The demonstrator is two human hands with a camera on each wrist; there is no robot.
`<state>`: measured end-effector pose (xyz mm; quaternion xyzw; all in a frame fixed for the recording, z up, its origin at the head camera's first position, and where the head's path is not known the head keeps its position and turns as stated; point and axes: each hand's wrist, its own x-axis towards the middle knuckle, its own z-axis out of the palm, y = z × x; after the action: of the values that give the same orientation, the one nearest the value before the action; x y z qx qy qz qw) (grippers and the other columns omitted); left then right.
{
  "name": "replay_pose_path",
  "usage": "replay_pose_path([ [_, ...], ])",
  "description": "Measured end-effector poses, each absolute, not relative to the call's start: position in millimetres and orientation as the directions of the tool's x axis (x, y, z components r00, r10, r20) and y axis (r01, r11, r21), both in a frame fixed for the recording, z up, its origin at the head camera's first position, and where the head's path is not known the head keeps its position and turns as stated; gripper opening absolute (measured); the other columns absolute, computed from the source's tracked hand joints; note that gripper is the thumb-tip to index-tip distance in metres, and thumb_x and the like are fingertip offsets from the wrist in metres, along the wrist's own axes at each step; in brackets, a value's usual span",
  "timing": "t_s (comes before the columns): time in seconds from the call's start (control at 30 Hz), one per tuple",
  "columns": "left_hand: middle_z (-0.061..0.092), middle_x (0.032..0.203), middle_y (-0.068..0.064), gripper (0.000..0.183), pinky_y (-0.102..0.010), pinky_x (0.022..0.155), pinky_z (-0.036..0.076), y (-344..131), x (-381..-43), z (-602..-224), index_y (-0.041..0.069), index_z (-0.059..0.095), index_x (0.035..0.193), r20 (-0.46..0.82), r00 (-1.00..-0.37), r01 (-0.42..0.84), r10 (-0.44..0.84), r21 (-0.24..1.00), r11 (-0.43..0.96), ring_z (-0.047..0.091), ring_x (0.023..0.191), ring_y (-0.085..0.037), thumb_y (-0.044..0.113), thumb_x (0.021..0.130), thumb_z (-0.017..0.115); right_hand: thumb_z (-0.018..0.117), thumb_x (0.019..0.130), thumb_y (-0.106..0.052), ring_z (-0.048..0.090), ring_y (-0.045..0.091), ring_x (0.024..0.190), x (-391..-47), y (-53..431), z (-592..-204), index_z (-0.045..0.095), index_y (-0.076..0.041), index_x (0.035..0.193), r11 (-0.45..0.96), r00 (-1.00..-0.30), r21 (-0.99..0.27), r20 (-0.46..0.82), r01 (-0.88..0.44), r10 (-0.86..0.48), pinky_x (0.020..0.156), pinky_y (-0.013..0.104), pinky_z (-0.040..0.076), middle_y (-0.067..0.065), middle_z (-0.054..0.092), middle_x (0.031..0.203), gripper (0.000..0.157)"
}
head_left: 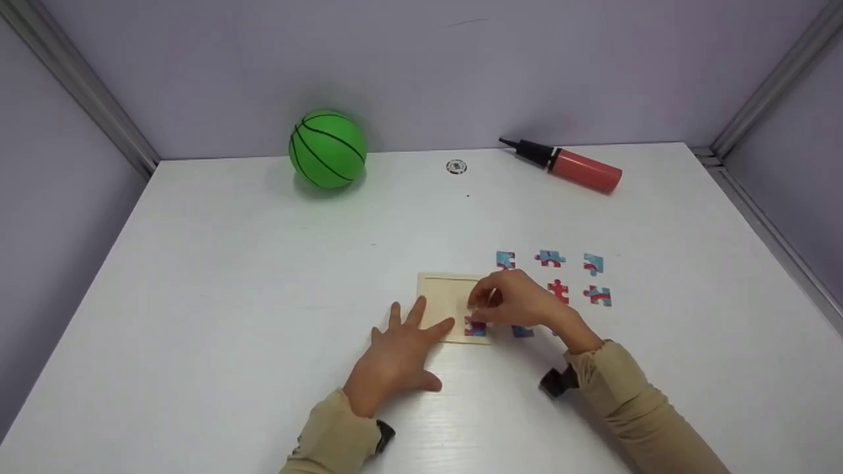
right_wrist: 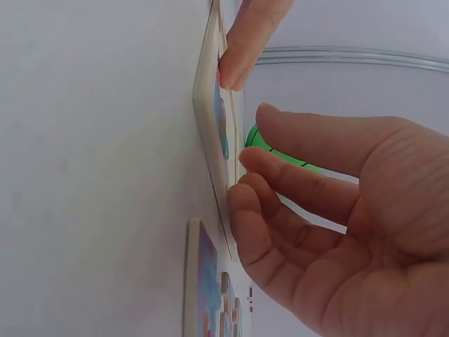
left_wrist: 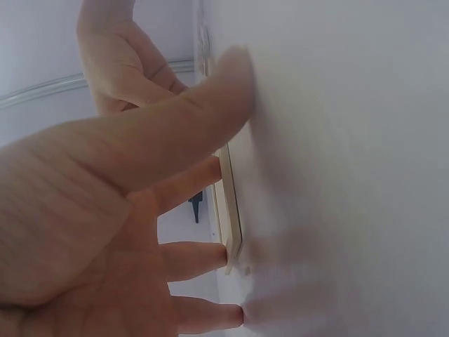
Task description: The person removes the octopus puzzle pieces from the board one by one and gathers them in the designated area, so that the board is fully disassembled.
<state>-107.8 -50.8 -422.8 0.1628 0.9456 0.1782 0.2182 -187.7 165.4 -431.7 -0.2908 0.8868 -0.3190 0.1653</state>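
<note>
A shallow wooden puzzle tray (head_left: 440,297) lies on the white table. One blue, purple and red jigsaw piece (head_left: 475,326) sits in its near right corner. My left hand (head_left: 397,355) is spread, with fingertips touching the tray's left side and the index finger reaching in beside that piece. Above the tray's right side, my right hand (head_left: 517,299) hovers with loosely bent fingers. In the right wrist view, a gap shows between its thumb (right_wrist: 309,137) and index finger, with nothing held. Part of the tray's right side is hidden behind this hand.
Several loose jigsaw pieces (head_left: 597,295) lie right of the tray, some partly covered by the right hand and wrist. At the back stand a green ball (head_left: 327,149), a round black-and-white marker (head_left: 456,166) and a red-and-black hand pump (head_left: 583,170) near the wall.
</note>
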Motion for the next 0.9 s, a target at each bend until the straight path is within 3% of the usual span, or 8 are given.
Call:
replay_pose_path([
  [0.6,0.01,0.159,-0.017,0.081,-0.073,0.095,0.027,-46.0,-106.2,-418.7,0.026,0.039,0.148,-0.377,-0.849,0.223,0.371,0.38,0.898,0.007,0.139,-0.052,0.027,0.077,0.078,0.066,0.089,-0.008,0.055,0.013,0.075,-186.0,166.3,-433.4,0.073,-0.007,0.09,0.637,-0.772,-0.634,-0.097,-0.439,-0.628,0.07,0.029,0.048,0.001,0.068,0.087,0.008],
  [0.9,0.008,0.159,-0.018,0.081,-0.074,0.095,0.026,-44.9,-105.8,-417.2,0.025,0.038,0.149,-0.387,-0.844,0.216,0.37,0.386,0.897,0.005,0.14,-0.052,0.024,0.077,0.077,0.068,0.088,-0.011,0.051,0.013,0.07,-185.7,166.4,-432.5,0.064,-0.009,0.088,0.616,-0.767,-0.669,-0.106,-0.415,-0.632,0.064,0.027,0.046,-0.003,0.057,0.076,0.004],
])
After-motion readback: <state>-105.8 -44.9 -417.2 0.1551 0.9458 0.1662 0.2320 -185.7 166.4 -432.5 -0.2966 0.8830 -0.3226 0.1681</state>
